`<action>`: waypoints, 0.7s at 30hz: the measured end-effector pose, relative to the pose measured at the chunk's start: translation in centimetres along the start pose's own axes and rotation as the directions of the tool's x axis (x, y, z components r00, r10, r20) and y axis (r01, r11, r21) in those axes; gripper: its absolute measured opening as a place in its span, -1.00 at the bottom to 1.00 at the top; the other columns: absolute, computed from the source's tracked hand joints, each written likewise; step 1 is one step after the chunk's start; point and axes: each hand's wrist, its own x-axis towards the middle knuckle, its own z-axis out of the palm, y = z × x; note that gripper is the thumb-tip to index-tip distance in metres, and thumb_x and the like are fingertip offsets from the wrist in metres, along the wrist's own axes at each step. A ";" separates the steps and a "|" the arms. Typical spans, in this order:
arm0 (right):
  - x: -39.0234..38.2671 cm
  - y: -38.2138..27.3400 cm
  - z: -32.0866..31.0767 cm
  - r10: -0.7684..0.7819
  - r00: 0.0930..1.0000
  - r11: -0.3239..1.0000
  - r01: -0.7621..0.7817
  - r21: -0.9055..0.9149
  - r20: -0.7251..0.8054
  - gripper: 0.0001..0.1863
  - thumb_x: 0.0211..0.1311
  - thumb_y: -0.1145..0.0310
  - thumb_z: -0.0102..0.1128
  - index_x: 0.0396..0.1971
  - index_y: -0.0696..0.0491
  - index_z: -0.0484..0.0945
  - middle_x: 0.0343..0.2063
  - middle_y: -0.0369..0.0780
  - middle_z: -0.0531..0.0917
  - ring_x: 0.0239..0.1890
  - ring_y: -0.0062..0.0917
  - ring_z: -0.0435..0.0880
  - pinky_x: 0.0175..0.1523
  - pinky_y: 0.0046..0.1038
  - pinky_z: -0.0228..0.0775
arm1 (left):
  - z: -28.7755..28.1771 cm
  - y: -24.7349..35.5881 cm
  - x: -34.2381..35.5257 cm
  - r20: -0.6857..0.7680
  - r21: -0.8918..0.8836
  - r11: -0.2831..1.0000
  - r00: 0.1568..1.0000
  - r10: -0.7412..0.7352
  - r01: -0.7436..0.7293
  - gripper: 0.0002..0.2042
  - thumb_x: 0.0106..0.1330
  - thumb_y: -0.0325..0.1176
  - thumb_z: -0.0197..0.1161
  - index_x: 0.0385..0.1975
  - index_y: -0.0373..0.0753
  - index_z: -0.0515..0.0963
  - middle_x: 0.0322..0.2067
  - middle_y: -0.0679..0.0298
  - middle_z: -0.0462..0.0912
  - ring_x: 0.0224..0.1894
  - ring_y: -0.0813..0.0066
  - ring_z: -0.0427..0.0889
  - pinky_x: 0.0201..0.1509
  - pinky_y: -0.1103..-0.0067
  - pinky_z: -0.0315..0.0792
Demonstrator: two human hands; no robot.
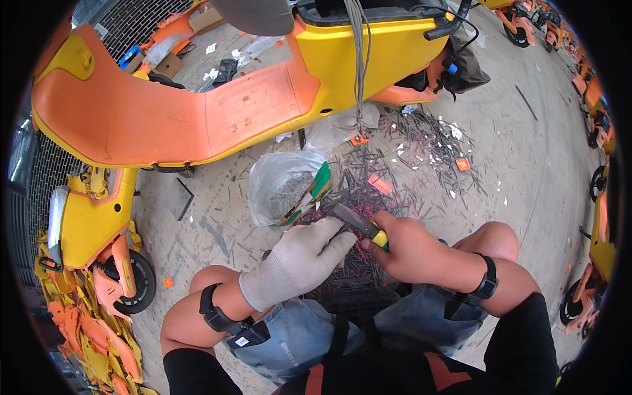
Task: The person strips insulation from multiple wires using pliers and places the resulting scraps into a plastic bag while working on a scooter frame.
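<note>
My left hand [299,253], in a pale knitted glove, is closed in a pinch. What lies between its fingertips is too small to make out. My bare right hand [415,247] grips a knife [356,220] by its yellow and green handle. The broad grey blade points up and left, with its edge beside the gloved fingers. Beneath both hands lies a heap of dark thin strips [359,174] mixed with pink bits. A clear plastic bag [266,181] stands just beyond my left hand, with many small grey pieces inside.
A yellow and orange scooter [253,108] stretches across the far side. Grey cables [359,59] hang over its body. Orange paper scraps [380,184] lie among the strips. Yellow and orange panels [92,336] are piled at left; more scooters [596,230] line the right edge.
</note>
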 end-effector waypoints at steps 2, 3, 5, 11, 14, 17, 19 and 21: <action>0.1 0.4 0.3 -0.038 0.998 0.997 0.034 -0.074 -0.059 -0.67 0.22 0.40 0.30 -0.12 0.21 0.41 -0.43 0.09 0.63 -0.35 0.05 0.65 -0.30 -0.11 0.45 | -0.5 1.7 -0.2 0.219 -0.421 0.816 0.917 -0.333 0.397 -0.71 0.51 -0.27 0.05 -0.21 -0.42 0.55 -0.53 0.22 0.66 -0.57 0.45 0.65 -0.45 0.56 0.54; 0.1 0.8 0.7 -0.084 0.992 0.989 0.072 -0.127 -0.093 -0.65 0.19 0.42 0.30 -0.10 0.21 0.39 -0.41 0.09 0.63 -0.35 0.07 0.64 -0.30 -0.10 0.46 | -0.4 2.0 -0.4 0.238 -0.483 0.773 0.912 -0.335 0.410 -0.71 0.52 -0.27 0.04 -0.21 -0.42 0.55 -0.54 0.21 0.66 -0.58 0.45 0.64 -0.46 0.58 0.54; 0.0 1.2 1.2 -0.142 0.981 0.975 0.114 -0.193 -0.135 -0.61 0.14 0.45 0.30 -0.08 0.21 0.37 -0.37 0.09 0.63 -0.35 0.09 0.64 -0.29 -0.08 0.47 | -0.1 2.2 -0.8 0.276 -0.598 0.674 0.901 -0.335 0.434 -0.71 0.52 -0.29 0.03 -0.23 -0.44 0.54 -0.55 0.19 0.66 -0.60 0.46 0.63 -0.47 0.60 0.53; 0.3 0.8 0.5 -0.052 0.997 0.995 0.047 -0.088 -0.049 -0.66 0.21 0.39 0.31 -0.10 0.18 0.42 -0.35 0.07 0.64 -0.34 0.02 0.65 -0.28 -0.12 0.47 | -0.6 2.0 -0.3 0.250 -0.444 0.817 0.927 -0.281 0.367 -0.75 0.52 -0.34 0.00 -0.23 -0.43 0.53 -0.52 0.18 0.65 -0.55 0.49 0.64 -0.43 0.59 0.54; 0.1 -0.3 -0.8 0.005 0.989 0.992 -0.023 0.123 0.148 -0.70 0.30 0.29 0.30 -0.13 0.16 0.47 -0.40 0.02 0.64 -0.38 -0.09 0.65 -0.27 -0.20 0.46 | -0.8 0.7 -0.1 0.246 -0.411 0.869 0.951 -0.186 0.276 -0.78 0.51 -0.37 0.01 -0.21 -0.40 0.53 -0.48 0.21 0.63 -0.49 0.50 0.64 -0.38 0.59 0.54; -0.1 0.6 -0.9 -0.125 0.972 0.957 0.065 0.284 0.201 -0.67 0.34 0.20 0.29 -0.14 0.15 0.49 -0.47 -0.03 0.63 -0.38 -0.17 0.64 -0.26 -0.24 0.46 | -1.0 0.5 -0.2 0.272 -0.403 0.872 0.946 -0.174 0.277 -0.81 0.50 -0.41 0.02 -0.20 -0.39 0.53 -0.46 0.23 0.63 -0.45 0.54 0.64 -0.36 0.59 0.53; 0.0 0.9 -1.0 -0.174 0.956 0.938 0.088 0.336 0.235 -0.66 0.34 0.19 0.30 -0.13 0.14 0.49 -0.50 -0.09 0.62 -0.43 -0.24 0.61 -0.25 -0.28 0.45 | -1.1 0.4 -0.4 0.252 -0.373 0.902 0.959 -0.127 0.217 -0.82 0.49 -0.42 0.03 -0.20 -0.39 0.53 -0.47 0.24 0.63 -0.46 0.54 0.63 -0.36 0.59 0.53; 0.1 0.6 -1.3 -0.091 0.923 0.894 -0.089 0.439 0.373 -0.67 0.33 0.19 0.31 -0.15 0.14 0.50 -0.51 -0.11 0.62 -0.43 -0.27 0.61 -0.24 -0.29 0.45 | -1.2 0.3 -0.5 0.242 -0.333 0.925 0.964 -0.106 0.185 -0.83 0.48 -0.43 0.04 -0.20 -0.39 0.53 -0.47 0.24 0.63 -0.47 0.54 0.64 -0.36 0.59 0.54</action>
